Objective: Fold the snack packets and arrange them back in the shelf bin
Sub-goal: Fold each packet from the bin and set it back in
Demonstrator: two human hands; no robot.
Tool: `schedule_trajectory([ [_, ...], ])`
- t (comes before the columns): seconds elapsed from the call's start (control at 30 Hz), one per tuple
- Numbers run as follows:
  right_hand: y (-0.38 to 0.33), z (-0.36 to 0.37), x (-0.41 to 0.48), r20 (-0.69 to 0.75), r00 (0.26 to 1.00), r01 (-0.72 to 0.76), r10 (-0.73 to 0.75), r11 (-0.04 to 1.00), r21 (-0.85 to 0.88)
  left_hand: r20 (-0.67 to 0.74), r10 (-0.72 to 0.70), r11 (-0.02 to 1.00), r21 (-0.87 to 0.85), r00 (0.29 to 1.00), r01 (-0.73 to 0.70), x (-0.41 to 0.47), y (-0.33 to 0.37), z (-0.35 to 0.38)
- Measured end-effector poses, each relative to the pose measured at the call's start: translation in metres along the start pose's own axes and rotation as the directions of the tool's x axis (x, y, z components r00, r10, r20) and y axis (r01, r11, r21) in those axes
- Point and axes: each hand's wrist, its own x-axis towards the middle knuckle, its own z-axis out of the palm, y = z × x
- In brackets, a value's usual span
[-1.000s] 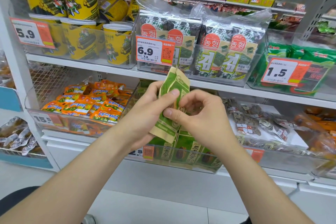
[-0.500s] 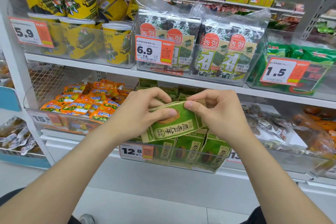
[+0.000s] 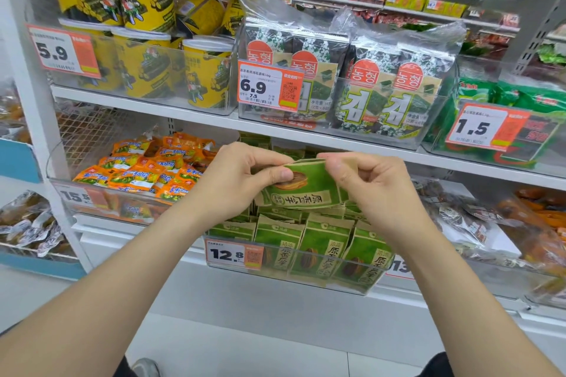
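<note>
Gripped the green packet (image 3: 301, 190) sideways just above the bin (image 3: 306, 280), pinched by left hand (image 3: 242, 184) and right hand (image 3: 379, 193), apparently mid-fold; best creased flat, then slotted upright.

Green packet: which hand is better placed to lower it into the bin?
Probably left: left hand grips the green packet across its front; right hand only pinches its top edge.

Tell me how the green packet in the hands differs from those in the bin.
The held packet lies sideways; the binned packets stand upright. The left hand and right hand pinch the held packet; the binned packets sit untouched in the clear bin. Same green-and-tan print.
</note>
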Motion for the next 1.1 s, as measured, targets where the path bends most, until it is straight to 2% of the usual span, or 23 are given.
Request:
schedule_trajectory([
  [0.07, 0.007, -0.002, 0.001, 0.051, 0.992, 0.127, -0.119, 0.973, -0.192, -0.037, -0.004, 1.0, -0.014, 0.999, 0.004, 0.003, -0.001, -0.001],
  [0.1, 0.011, -0.002, 0.002, 0.033, 0.982, 0.189, -0.188, 0.933, -0.306, -0.042, -0.014, 1.0, 0.024, 0.999, 0.015, 0.005, -0.004, -0.001],
  [0.17, 0.015, -0.001, 0.001, -0.068, 0.93, 0.283, -0.362, 0.82, -0.498, -0.027, -0.089, 0.968, 0.232, 0.996, 0.093, 0.008, -0.015, -0.001],
  [0.23, 0.018, 0.001, 0.003, -0.147, 0.854, 0.313, -0.499, 0.719, -0.621, -0.003, -0.212, 0.869, 0.457, 0.977, 0.19, 0.01, -0.027, -0.003],
  [0.3, 0.023, 0.004, 0.007, -0.116, 0.819, 0.315, -0.561, 0.611, -0.726, 0.054, -0.306, 0.76, 0.615, 0.95, 0.21, 0.01, -0.038, -0.002],
  [0.37, 0.029, 0.011, 0.013, -0.016, 0.821, 0.333, -0.571, 0.503, -0.798, 0.137, -0.404, 0.687, 0.698, 0.905, 0.201, 0.011, -0.046, 0.001],
  [0.43, 0.036, 0.023, 0.02, 0.094, 0.819, 0.362, -0.566, 0.382, -0.85, 0.218, -0.467, 0.694, 0.691, 0.857, 0.203, 0.011, -0.051, 0.003],
  [0.5, 0.042, 0.036, 0.03, 0.192, 0.824, 0.363, -0.534, 0.237, -0.901, 0.263, -0.472, 0.708, 0.681, 0.841, 0.185, 0.009, -0.054, 0.005],
  [0.6, 0.044, 0.051, 0.05, 0.262, 0.912, 0.284, -0.315, 0.026, -0.958, 0.27, -0.486, 0.697, 0.694, 0.831, 0.182, 0.008, -0.055, 0.006],
  [0.63, 0.046, 0.055, 0.058, 0.269, 0.934, 0.282, -0.235, 0.02, -0.959, 0.273, -0.491, 0.696, 0.694, 0.828, 0.184, 0.008, -0.054, 0.007],
  [0.7, 0.048, 0.061, 0.073, 0.277, 0.958, 0.283, -0.077, 0.093, -0.955, 0.276, -0.498, 0.701, 0.687, 0.822, 0.194, 0.008, -0.053, 0.008],
  [0.77, 0.048, 0.07, 0.089, 0.288, 0.955, 0.281, 0.074, 0.092, -0.955, 0.272, -0.504, 0.702, 0.682, 0.82, 0.205, 0.009, -0.053, 0.008],
  [0.83, 0.049, 0.08, 0.105, 0.292, 0.944, 0.286, 0.152, 0.064, -0.956, 0.267, -0.512, 0.7, 0.68, 0.817, 0.217, 0.01, -0.054, 0.009],
  [0.97, 0.053, 0.092, 0.129, 0.205, 0.908, 0.152, 0.364, 0.169, -0.974, 0.251, -0.517, 0.706, 0.666, 0.818, 0.241, 0.01, -0.056, 0.01],
  [1.1, 0.074, 0.093, 0.132, 0.171, 0.869, 0.081, 0.465, 0.208, -0.975, 0.262, -0.511, 0.723, 0.647, 0.819, 0.244, 0.009, -0.054, 0.008],
])
